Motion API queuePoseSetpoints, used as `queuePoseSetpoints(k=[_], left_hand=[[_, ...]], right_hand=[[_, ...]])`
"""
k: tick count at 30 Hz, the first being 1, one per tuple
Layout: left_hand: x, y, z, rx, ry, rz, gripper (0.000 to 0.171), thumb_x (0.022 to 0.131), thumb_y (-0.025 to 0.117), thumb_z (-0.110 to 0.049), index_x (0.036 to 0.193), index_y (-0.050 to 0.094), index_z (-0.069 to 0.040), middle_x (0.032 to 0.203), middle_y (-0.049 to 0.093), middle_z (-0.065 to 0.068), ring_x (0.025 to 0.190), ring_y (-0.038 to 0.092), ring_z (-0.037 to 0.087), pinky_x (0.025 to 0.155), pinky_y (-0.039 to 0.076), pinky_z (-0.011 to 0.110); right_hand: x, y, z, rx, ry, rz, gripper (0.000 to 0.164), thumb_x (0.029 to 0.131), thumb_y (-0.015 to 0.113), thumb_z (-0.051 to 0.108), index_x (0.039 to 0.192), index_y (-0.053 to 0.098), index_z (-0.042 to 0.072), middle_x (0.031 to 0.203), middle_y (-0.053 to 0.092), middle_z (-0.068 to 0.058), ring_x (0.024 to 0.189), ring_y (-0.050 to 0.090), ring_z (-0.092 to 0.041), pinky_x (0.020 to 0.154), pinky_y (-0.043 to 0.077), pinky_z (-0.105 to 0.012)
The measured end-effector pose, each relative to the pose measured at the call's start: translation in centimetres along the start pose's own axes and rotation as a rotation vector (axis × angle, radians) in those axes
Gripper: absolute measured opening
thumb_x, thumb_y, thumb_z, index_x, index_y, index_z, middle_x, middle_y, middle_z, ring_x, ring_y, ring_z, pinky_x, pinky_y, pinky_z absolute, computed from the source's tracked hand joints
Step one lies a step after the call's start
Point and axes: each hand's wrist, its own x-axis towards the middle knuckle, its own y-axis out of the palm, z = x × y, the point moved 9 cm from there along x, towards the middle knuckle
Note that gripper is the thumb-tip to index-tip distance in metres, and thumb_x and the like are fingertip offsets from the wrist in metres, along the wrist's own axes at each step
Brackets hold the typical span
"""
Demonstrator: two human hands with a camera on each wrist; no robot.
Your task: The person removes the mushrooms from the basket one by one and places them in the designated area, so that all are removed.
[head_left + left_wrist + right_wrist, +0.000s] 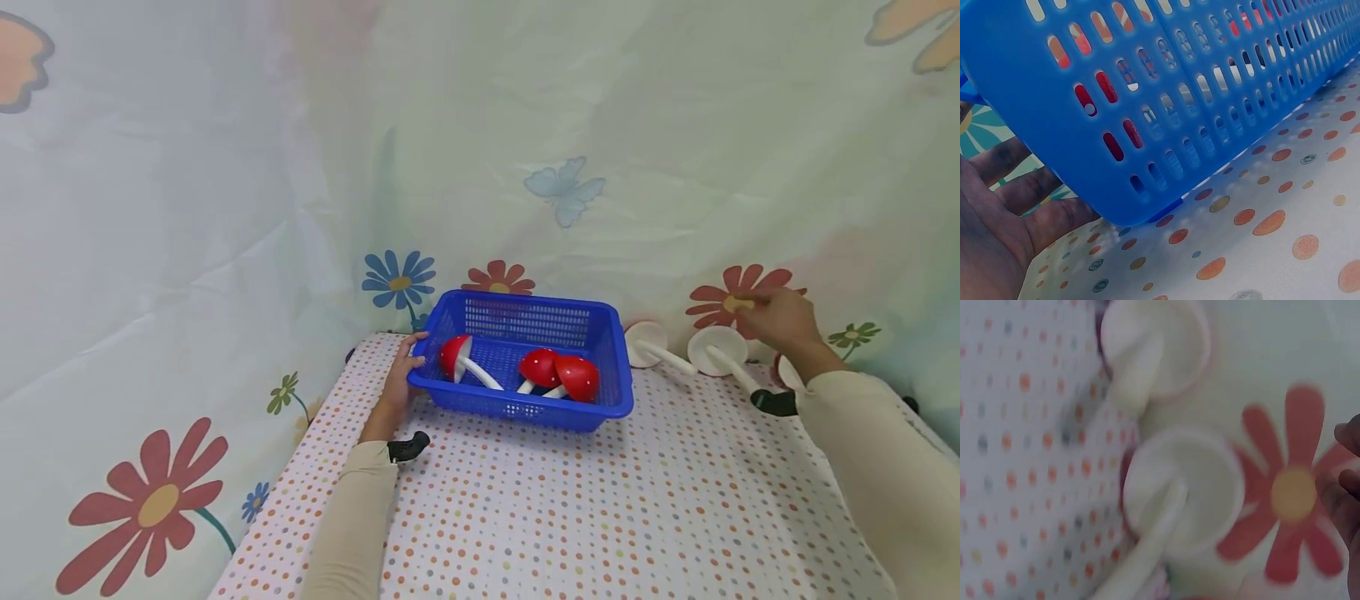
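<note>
In the head view, my left hand (399, 383) touches the left end of a blue plastic basket (517, 410). The left wrist view has its fingers (1025, 190) spread against the basket's end wall, tips hidden. Three toy mushrooms lie inside: one with a red cap (453, 358) at the left, and two more red caps (538, 367) side by side at the right. My right hand (783, 321) hovers over the toy mushrooms at the table's back right, fingers loosely bent and holding nothing. Nearest it, a mushroom (716, 346) shows its white underside and stem.
Another mushroom (647, 343) lies between that one and the basket. A further mushroom (787, 372) is partly hidden by the right forearm. A flowered cloth backdrop (645, 100) rises behind the dotted tablecloth (540, 508).
</note>
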Motion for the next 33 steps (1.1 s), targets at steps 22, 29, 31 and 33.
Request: queuePoseSetpoints(k=[22,29,31,33], left_hand=[[0.0,0.7,0.0,-0.003,0.014,-0.002,0.052,0.094,0.041,-0.027,0.145,0.038,-0.027,0.160,0.027,0.009,0.141,0.038,0.042,0.104,0.039,0.062],[0.3,0.8,-0.1,0.004,0.029,-0.010,0.051,0.094,0.040,-0.026,0.144,0.039,-0.029,0.159,0.029,0.008,0.139,0.040,0.041,0.104,0.040,0.061],[0.4,0.8,0.2,-0.009,0.022,-0.004,0.050,0.094,0.041,-0.026,0.144,0.039,-0.028,0.159,0.029,0.008,0.140,0.038,0.042,0.105,0.038,0.061],[0.2,0.8,0.6,-0.015,0.004,0.000,0.050,0.094,0.041,-0.026,0.144,0.039,-0.029,0.160,0.028,0.008,0.141,0.037,0.042,0.106,0.037,0.062]], right_hand=[[-1.1,13.1,25.0,0.567,-0.203,0.467,0.047,0.093,0.065,0.015,0.137,0.056,0.003,0.139,0.055,-0.022,0.120,0.060,-0.038,0.096,0.051,-0.045],[-1.9,18.0,29.2,0.504,-0.306,0.518,0.035,0.092,0.066,0.012,0.126,0.066,0.006,0.128,0.064,-0.020,0.111,0.067,-0.032,0.092,0.054,-0.043],[-1.8,18.9,29.7,0.513,-0.310,0.510,0.034,0.092,0.066,0.010,0.126,0.066,0.005,0.127,0.065,-0.019,0.112,0.067,-0.031,0.092,0.054,-0.042],[-1.9,19.6,30.1,0.553,-0.305,0.513,0.037,0.091,0.066,0.006,0.128,0.065,0.004,0.129,0.064,-0.019,0.115,0.065,-0.033,0.092,0.054,-0.043]])
